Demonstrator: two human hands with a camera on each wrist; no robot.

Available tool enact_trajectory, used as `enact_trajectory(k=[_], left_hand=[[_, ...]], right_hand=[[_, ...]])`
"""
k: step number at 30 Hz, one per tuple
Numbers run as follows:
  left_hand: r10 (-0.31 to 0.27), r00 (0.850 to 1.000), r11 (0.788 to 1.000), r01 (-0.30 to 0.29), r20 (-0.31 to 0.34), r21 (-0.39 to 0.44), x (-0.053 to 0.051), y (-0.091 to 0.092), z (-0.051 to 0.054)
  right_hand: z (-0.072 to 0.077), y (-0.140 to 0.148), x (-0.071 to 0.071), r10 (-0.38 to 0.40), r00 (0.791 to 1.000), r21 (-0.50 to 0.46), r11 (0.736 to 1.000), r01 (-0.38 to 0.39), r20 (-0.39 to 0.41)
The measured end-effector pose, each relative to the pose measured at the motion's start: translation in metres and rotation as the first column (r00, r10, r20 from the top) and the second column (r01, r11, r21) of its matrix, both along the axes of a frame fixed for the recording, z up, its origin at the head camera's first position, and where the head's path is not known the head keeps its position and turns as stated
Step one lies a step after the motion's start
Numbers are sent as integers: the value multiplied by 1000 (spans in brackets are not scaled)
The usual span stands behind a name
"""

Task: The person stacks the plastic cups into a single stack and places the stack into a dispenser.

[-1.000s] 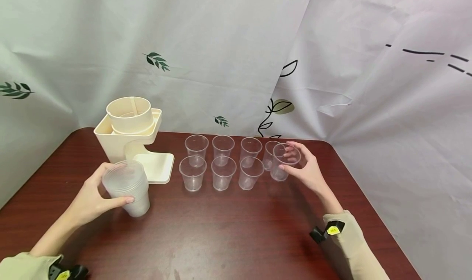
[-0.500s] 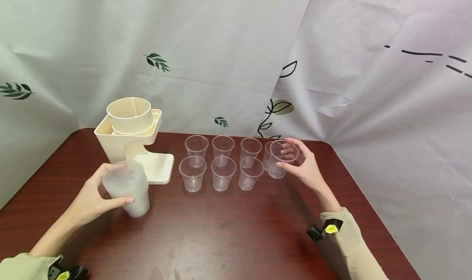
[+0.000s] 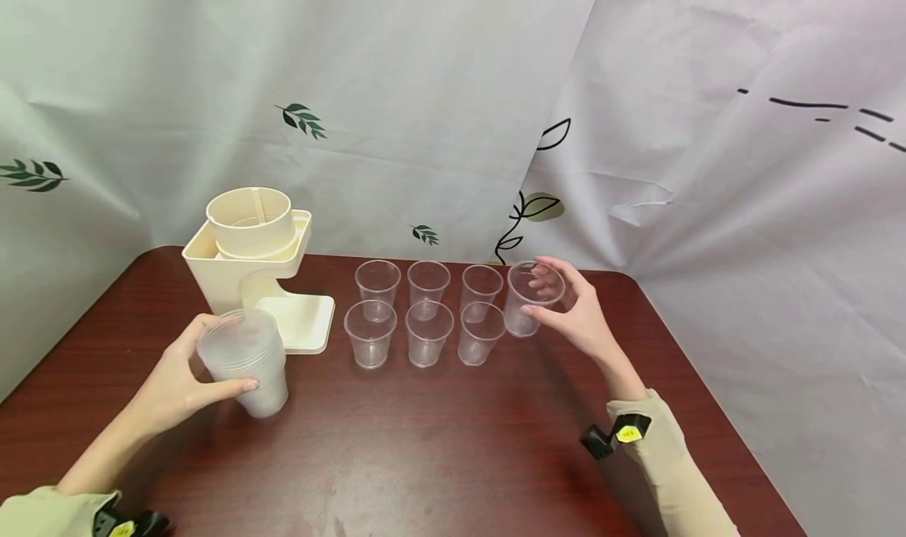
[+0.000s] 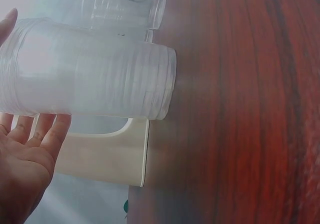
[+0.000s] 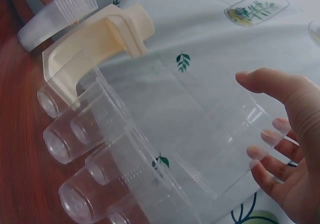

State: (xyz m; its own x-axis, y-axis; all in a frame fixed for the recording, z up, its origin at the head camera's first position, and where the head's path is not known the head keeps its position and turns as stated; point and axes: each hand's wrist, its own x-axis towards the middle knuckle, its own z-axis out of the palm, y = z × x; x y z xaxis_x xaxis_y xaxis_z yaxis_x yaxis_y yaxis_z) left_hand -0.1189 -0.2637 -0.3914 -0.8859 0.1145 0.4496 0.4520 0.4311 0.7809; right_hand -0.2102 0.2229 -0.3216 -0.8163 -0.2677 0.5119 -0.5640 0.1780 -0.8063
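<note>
Plastic cup (image 3: 522, 305) in the right hand (image 3: 580, 315) has shifted left.

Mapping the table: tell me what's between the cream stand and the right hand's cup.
The head view shows six clear cups, in two rows of three, between the cream stand and the cup in the right hand.

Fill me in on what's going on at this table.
A person is handling clear plastic cups at a reddish-brown, wood-grained table. The left hand grips a nested stack of translucent plastic cups, near a cream stand with a round top. The right hand holds a single clear plastic cup at the right end of two rows of upright, clear plastic cups.
</note>
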Motion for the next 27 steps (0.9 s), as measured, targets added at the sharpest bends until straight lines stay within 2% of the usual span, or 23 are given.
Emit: enact_trajectory(k=[14,27], left_hand=[[-2,1000,1000,2,0,9,0,0,0],[1,1000,1000,-1,-6,18,-1,1,1]], right_hand=[[8,-23,1,28,1000,73,997,-28,6],[12,-43,1,82,996,63,995,-80,-30]])
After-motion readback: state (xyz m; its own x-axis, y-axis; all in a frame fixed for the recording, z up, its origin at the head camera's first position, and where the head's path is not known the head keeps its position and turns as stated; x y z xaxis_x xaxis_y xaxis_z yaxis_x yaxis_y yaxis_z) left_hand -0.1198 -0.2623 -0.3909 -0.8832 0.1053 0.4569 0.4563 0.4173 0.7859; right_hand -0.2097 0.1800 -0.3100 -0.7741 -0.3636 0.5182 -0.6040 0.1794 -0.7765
